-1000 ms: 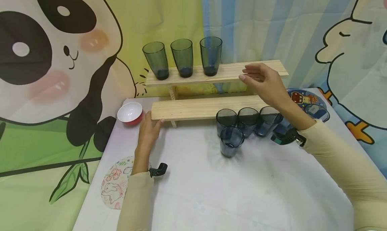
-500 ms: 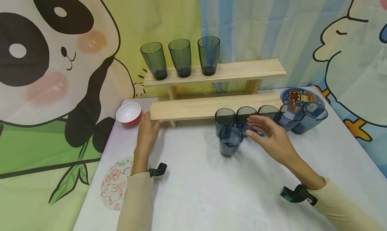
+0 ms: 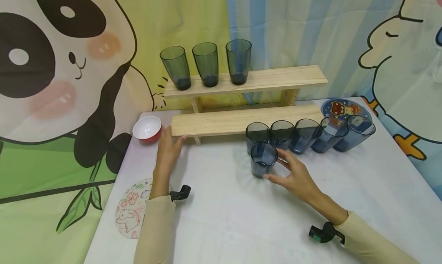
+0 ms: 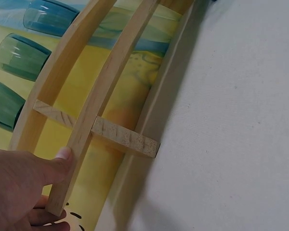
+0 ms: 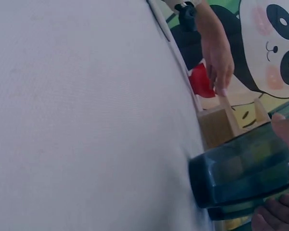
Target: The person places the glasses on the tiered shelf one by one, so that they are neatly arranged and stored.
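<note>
My left hand (image 3: 168, 148) grips the left end of the lower board of a two-tier wooden shelf (image 3: 207, 124). In the left wrist view, the thumb (image 4: 58, 166) lies on the board and the other fingers come round its far side. My right hand (image 3: 298, 177) is at the right side of a blue-tinted drinking glass (image 3: 263, 162) standing upright in front of the others. Its thumb is near the glass's lower side and its fingers are near the rim. The right wrist view has this glass (image 5: 241, 168) between thumb and fingers; firm contact is unclear.
Several similar glasses (image 3: 305, 137) stand in a row before the lower board. On the upper board (image 3: 286, 80) are three glasses (image 3: 208, 64) toward the left. A red-and-white bowl (image 3: 147, 129) sits beside the left hand. Round printed mats (image 3: 132, 212) lie on the white tabletop (image 3: 221, 218).
My right hand has come down from beside the upper board, moving forward and left to the front glass. The left hand keeps its hold on the shelf. The glasses stay in place.
</note>
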Action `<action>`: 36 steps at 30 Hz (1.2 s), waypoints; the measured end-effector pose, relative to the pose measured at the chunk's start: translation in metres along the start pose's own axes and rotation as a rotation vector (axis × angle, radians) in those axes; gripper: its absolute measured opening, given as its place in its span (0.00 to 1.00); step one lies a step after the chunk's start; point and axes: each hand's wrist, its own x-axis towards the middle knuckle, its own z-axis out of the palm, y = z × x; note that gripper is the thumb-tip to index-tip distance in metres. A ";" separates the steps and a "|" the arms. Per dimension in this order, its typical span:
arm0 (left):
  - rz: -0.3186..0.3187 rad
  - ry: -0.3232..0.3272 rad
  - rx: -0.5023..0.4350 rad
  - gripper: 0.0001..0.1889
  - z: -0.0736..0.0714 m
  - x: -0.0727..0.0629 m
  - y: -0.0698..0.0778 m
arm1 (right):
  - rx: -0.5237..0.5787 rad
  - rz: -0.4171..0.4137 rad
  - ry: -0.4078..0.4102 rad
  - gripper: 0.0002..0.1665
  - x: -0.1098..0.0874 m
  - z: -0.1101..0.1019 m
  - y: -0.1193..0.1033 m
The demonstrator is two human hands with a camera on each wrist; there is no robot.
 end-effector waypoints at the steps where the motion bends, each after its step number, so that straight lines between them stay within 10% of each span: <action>1: -0.004 -0.001 -0.001 0.37 0.000 0.000 0.000 | 0.000 0.000 0.005 0.53 0.001 0.003 0.001; 36: -0.017 -0.010 0.006 0.38 -0.001 0.002 0.000 | 0.159 -0.083 0.045 0.47 0.009 0.024 0.009</action>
